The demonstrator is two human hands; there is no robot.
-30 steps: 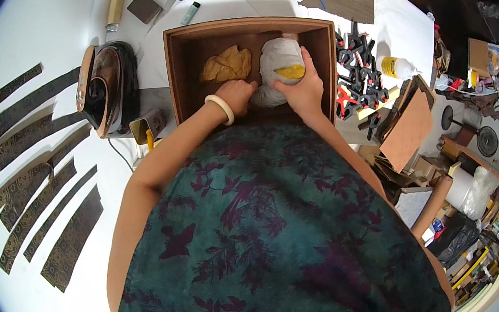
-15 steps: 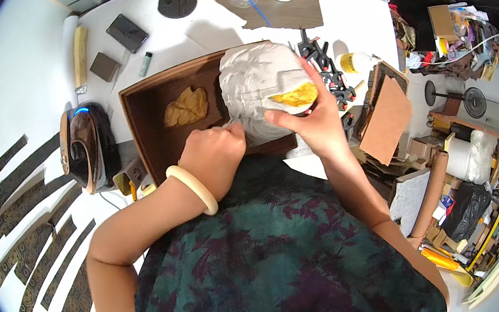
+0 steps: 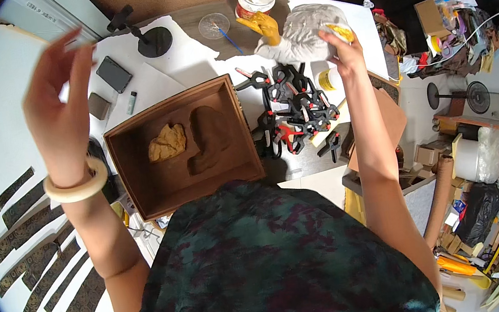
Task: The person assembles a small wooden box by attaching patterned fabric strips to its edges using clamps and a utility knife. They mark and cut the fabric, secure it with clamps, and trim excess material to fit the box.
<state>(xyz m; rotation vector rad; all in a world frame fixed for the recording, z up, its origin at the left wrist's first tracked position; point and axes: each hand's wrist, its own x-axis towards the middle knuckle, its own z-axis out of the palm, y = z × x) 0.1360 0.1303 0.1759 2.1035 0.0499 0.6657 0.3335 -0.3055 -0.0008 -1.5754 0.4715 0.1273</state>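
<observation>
My right hand (image 3: 346, 51) grips one end of a grey-white sculpture (image 3: 311, 29) with folds like draped cloth. A golden sculpted hand (image 3: 263, 26) sticks out of its left end, and a gold patch shows beside my fingers. The piece is held above the far right of the table. My left hand (image 3: 61, 109) is raised at the upper left, somewhat blurred, its thumb and fingers apart with nothing between them. Between my arms lies an open brown box (image 3: 187, 187). Inside are a dark curved hollow (image 3: 208, 137) and a crumpled yellow-brown lump (image 3: 167, 143).
Several black spring clamps (image 3: 294, 108) lie right of the box. A white-and-red tub (image 3: 255, 0), a clear dish (image 3: 213, 26) and a black round stand (image 3: 154, 41) line the back. A phone (image 3: 114, 74) lies left; patterned dark strips (image 3: 21, 229) lie farther left.
The sculpture has left the box and moved up and right in my right hand, baring the hollow and the clamps. My left hand has come off it and risen to the upper left.
</observation>
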